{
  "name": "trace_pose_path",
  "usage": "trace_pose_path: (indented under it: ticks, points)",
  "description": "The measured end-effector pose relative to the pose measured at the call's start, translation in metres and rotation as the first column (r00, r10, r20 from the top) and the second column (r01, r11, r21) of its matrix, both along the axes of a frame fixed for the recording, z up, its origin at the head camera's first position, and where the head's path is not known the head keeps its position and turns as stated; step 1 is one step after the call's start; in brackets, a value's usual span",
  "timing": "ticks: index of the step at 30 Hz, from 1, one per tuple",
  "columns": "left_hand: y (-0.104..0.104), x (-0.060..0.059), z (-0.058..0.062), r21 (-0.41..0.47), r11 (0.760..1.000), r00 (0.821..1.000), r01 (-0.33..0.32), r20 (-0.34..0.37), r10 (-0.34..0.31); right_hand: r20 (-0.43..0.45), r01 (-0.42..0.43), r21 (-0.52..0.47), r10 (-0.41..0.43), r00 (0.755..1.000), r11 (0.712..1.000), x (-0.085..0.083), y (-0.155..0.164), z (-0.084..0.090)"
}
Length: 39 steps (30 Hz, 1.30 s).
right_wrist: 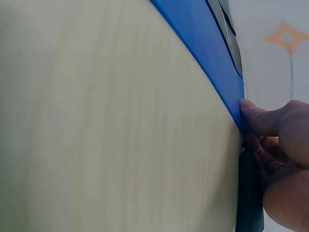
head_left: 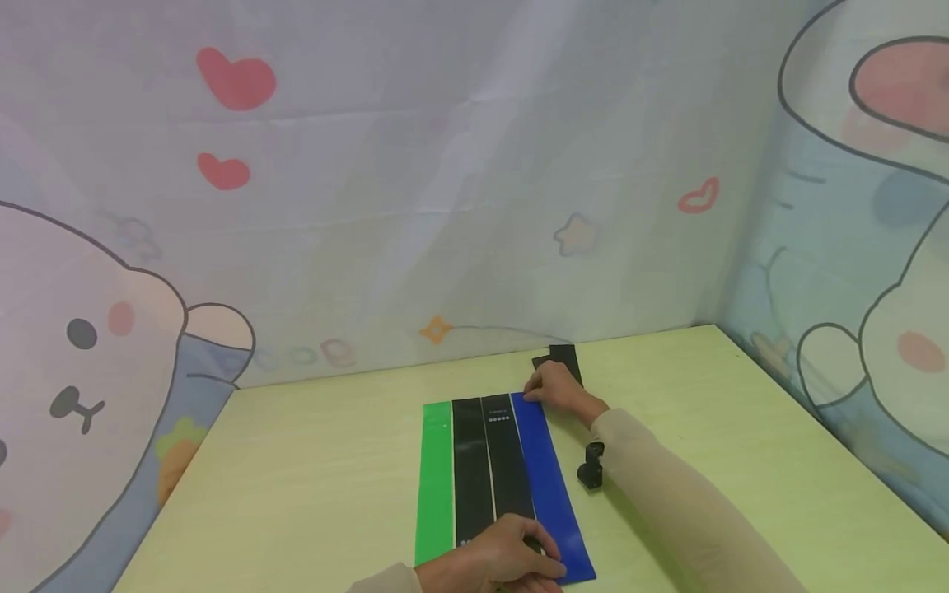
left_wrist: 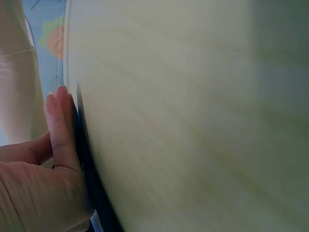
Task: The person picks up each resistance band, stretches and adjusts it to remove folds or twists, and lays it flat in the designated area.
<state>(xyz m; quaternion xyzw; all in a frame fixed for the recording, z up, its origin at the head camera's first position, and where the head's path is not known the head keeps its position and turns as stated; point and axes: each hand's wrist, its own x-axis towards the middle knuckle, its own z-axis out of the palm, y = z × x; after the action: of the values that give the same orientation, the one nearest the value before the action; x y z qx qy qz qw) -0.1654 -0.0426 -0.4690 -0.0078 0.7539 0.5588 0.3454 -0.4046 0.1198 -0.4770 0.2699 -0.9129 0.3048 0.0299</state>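
Observation:
A blue strip (head_left: 549, 486) lies at the right of a row of flat strips. My right hand (head_left: 559, 387) pinches its far corner, with the thumb on the blue face in the right wrist view. At the near end my left hand (head_left: 504, 556) rests across the strips, its fingertips touching the blue one; fairly straight fingers (left_wrist: 62, 130) show in the left wrist view. Two black strips (head_left: 472, 469) lie side by side left of the blue one, one bearing small white print. A green strip (head_left: 436, 478) forms the left edge. My left hand hides part of the near ends.
Black pieces (head_left: 567, 358) lie at the back of the pale yellow table (head_left: 311, 469), just beyond my right hand. A small black device (head_left: 591, 465) is beside the right sleeve. A printed cloth (head_left: 415, 165) hangs behind the table and along its sides.

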Motion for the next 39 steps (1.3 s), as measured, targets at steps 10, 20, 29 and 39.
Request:
trace_pose_path:
  ticks: [10,20,29,39]
  points:
    - [-0.012,-0.008,0.007,0.117,0.99,0.995,0.081,0.04,-0.086,-0.076,0.026,-0.053,-0.03,0.997,0.998,0.001,0.004,0.002]
    - [-0.014,-0.021,0.02,0.159,0.984,0.997,0.077,0.011,-0.08,-0.129,0.049,-0.202,-0.076,0.989,0.978,0.0,0.013,0.02]
    - [-0.013,-0.055,0.037,0.236,0.97,0.994,-0.048,-0.083,0.069,-0.103,0.096,-0.197,-0.118,0.988,0.976,0.002,0.03,0.028]
    - [-0.03,-0.113,0.041,0.273,0.948,0.949,-0.167,-0.216,0.229,-0.084,0.169,-0.218,-0.191,0.978,0.961,0.0,0.05,0.035]
